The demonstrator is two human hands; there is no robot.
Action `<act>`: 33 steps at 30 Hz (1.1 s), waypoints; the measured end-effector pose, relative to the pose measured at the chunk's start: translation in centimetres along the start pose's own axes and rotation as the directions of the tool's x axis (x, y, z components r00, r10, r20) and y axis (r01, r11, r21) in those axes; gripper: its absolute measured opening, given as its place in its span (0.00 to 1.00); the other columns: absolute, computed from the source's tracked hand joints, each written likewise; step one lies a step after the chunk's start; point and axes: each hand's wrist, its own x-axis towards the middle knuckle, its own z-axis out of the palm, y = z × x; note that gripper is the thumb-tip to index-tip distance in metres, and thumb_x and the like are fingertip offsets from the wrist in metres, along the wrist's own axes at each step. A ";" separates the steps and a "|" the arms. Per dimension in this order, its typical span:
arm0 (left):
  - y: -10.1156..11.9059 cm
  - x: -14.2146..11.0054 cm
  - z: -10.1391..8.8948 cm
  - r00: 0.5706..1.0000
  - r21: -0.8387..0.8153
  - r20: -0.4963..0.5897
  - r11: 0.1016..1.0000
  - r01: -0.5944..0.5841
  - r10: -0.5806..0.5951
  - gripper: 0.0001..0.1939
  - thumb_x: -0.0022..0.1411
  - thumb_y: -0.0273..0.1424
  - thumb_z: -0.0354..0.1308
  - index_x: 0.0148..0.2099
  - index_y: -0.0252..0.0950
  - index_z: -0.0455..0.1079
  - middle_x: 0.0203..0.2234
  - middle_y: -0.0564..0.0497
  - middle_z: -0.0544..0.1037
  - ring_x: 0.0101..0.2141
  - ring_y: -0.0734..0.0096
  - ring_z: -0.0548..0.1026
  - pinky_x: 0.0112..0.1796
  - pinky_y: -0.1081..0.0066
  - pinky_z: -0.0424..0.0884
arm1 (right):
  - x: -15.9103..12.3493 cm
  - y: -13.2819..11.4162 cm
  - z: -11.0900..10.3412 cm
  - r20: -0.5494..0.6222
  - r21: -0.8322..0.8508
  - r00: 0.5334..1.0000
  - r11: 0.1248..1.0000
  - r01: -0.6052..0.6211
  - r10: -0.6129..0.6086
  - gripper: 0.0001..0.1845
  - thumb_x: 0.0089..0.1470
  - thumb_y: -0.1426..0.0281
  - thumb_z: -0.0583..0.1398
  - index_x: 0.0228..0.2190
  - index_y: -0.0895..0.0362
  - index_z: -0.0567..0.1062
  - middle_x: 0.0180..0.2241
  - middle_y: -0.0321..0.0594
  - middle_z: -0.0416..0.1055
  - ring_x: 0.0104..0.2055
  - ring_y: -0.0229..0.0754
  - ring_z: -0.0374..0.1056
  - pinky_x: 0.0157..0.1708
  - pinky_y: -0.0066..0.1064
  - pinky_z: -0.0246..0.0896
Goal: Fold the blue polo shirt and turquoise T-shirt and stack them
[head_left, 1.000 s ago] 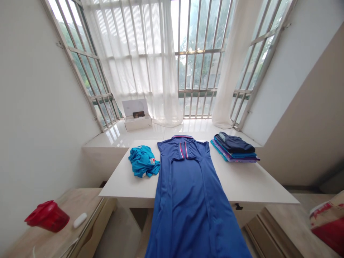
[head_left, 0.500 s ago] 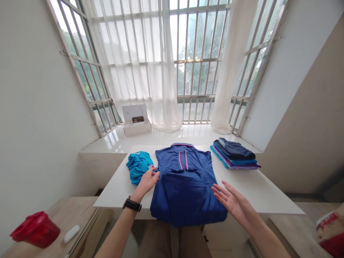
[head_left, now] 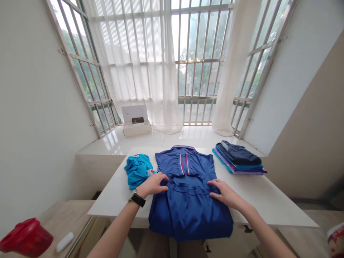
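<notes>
Pressing on the cloth with both hands, the person stands at a white table [head_left: 271, 204]. Far left, at about eight o'clock from the table, a red plastic container [head_left: 27, 238] and a small white oblong object [head_left: 64, 242] lie on a wooden bench [head_left: 67, 211]. On the table, a crumpled teal shirt [head_left: 137, 170] lies at nine o'clock from the blue polo shirt [head_left: 188, 211], close beside the left hand [head_left: 153, 184]. This hand, with a black wristwatch [head_left: 137, 199] on its wrist, rests on the shirt with curved fingers; I cannot tell if it pinches the cloth. A white box [head_left: 136, 129] stands on the window sill at eleven o'clock. The polo shirt lies in the table's middle, collar toward twelve o'clock, and its lower part hangs past the near edge. The right hand [head_left: 227, 193] lies open and flat on it. A folded clothes stack [head_left: 239, 159] sits at two o'clock, and a red and white package [head_left: 335, 238] shows at four o'clock.
</notes>
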 end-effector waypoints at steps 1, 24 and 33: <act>0.1 0.2 0.0 1.000 0.027 0.021 1.000 -0.004 0.003 0.14 0.54 0.34 0.65 0.44 0.40 0.76 0.42 0.48 0.78 0.44 0.60 0.75 0.46 0.68 0.69 | 0.2 0.0 0.0 0.017 -0.009 1.000 1.000 0.002 -0.002 0.20 0.46 0.63 0.63 0.43 0.52 0.77 0.46 0.45 0.74 0.48 0.51 0.70 0.52 0.41 0.63; 0.7 -5.1 -0.4 0.985 -0.076 -0.136 0.990 -0.117 0.106 0.06 0.58 0.22 0.55 0.36 0.38 0.67 0.33 0.54 0.74 0.34 0.70 0.70 0.36 0.72 0.64 | -2.2 -1.4 -2.5 -0.043 -0.120 0.996 0.990 0.069 -0.075 0.05 0.55 0.64 0.57 0.34 0.51 0.71 0.41 0.43 0.74 0.43 0.49 0.70 0.46 0.41 0.65; 3.1 -6.4 1.6 0.946 -0.342 -0.323 0.928 -0.149 0.032 0.04 0.58 0.24 0.59 0.33 0.38 0.67 0.34 0.52 0.76 0.36 0.68 0.73 0.39 0.70 0.68 | 2.5 -13.2 5.5 0.165 0.188 0.931 0.937 0.295 -0.326 0.38 0.44 0.62 0.70 0.57 0.54 0.68 0.58 0.48 0.67 0.60 0.53 0.62 0.60 0.44 0.57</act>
